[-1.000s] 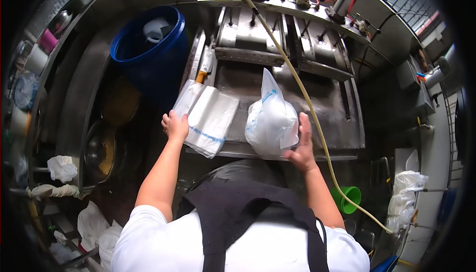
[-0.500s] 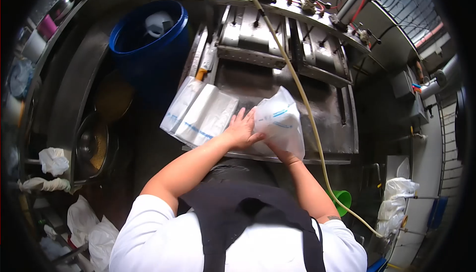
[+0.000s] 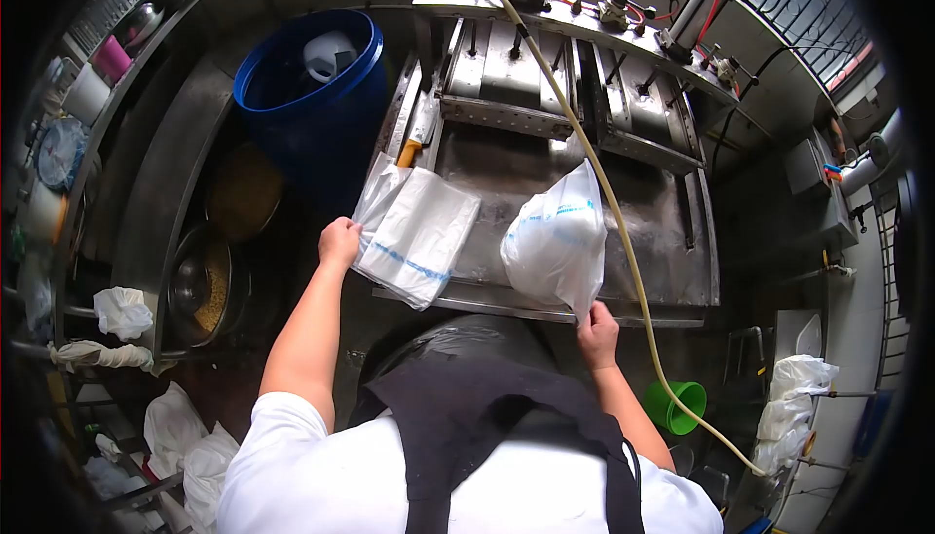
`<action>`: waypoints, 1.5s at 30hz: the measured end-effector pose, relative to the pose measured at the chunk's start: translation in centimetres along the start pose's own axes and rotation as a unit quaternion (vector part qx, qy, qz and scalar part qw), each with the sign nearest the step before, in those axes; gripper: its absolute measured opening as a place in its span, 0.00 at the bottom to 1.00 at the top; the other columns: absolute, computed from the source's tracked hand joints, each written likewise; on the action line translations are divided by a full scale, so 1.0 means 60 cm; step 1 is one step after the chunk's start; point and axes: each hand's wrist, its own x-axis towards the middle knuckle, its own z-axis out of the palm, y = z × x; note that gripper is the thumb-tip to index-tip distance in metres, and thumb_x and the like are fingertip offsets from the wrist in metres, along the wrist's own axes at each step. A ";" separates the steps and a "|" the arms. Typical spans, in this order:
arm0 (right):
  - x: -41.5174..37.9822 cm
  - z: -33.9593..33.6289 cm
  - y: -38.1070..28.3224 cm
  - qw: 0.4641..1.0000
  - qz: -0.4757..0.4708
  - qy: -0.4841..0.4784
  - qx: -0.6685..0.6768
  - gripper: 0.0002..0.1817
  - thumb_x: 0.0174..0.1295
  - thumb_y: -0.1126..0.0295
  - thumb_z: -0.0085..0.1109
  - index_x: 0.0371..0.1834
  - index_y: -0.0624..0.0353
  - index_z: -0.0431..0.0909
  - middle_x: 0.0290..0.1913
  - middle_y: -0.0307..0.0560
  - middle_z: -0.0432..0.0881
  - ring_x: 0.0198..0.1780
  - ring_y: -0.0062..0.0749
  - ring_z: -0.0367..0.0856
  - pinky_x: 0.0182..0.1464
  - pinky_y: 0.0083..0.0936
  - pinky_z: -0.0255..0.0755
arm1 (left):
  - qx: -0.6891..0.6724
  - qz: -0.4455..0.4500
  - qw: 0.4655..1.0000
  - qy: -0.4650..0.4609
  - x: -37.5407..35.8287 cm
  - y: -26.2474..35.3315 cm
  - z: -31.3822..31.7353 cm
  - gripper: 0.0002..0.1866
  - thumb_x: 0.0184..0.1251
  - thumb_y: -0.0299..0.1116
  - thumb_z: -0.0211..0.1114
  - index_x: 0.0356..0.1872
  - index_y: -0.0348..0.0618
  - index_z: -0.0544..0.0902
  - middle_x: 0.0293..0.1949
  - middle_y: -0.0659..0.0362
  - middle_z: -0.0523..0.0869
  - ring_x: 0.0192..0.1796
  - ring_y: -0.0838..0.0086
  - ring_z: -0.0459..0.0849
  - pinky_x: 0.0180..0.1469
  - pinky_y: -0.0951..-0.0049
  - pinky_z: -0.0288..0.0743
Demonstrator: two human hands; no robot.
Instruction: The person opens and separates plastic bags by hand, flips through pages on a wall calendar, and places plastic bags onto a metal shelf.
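Head view. Far left: blue barrel point(image 3: 312, 96), white jug inside. Left hand point(image 3: 339, 241): fingers curled closed on near-left edge of stack of flat plastic bags point(image 3: 419, 232), stack lying on left part of steel machine table point(image 3: 653, 213). Centre-right: filled white bag point(image 3: 557, 239) on table near front edge. Right hand point(image 3: 597, 330): fingers pinched shut on bag's near corner. Yellowish hose point(image 3: 609, 203) runs just right of bag. Near right: green funnel point(image 3: 675, 405).

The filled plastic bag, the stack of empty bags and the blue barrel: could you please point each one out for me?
filled plastic bag point(image 3: 555, 242), head view, on its bulging middle.
stack of empty bags point(image 3: 421, 232), head view, on the top bag's face.
blue barrel point(image 3: 321, 140), head view, on its outer wall.
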 end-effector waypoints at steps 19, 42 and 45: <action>0.099 0.198 -0.286 0.804 0.168 -0.377 0.429 0.36 0.74 0.43 0.66 0.69 0.64 0.74 0.58 0.48 0.85 0.52 0.37 0.86 0.54 0.37 0.83 | -0.132 0.437 0.878 0.144 -0.252 0.290 -0.107 0.08 0.71 0.26 0.69 0.36 0.38 0.77 0.39 0.46 0.80 0.42 0.45 0.81 0.48 0.51 0.77; 0.090 0.105 -0.327 0.736 0.171 -0.343 0.559 0.13 0.79 0.65 0.61 0.59 0.59 0.80 0.49 0.42 0.87 0.47 0.28 0.86 0.53 0.29 0.80 | -0.708 -0.016 0.638 -0.301 -0.251 0.149 -0.020 0.10 0.80 0.29 0.60 0.54 0.39 0.84 0.52 0.55 0.90 0.60 0.64 0.88 0.70 0.49 0.77; 0.086 0.085 -0.316 0.795 0.174 -0.319 0.486 0.20 0.79 0.62 0.61 0.67 0.61 0.77 0.54 0.43 0.86 0.52 0.29 0.85 0.55 0.29 0.80 | -0.653 -0.017 0.745 -0.136 -0.218 0.112 -0.069 0.08 0.80 0.30 0.63 0.49 0.38 0.86 0.45 0.59 0.90 0.47 0.73 0.88 0.54 0.71 0.81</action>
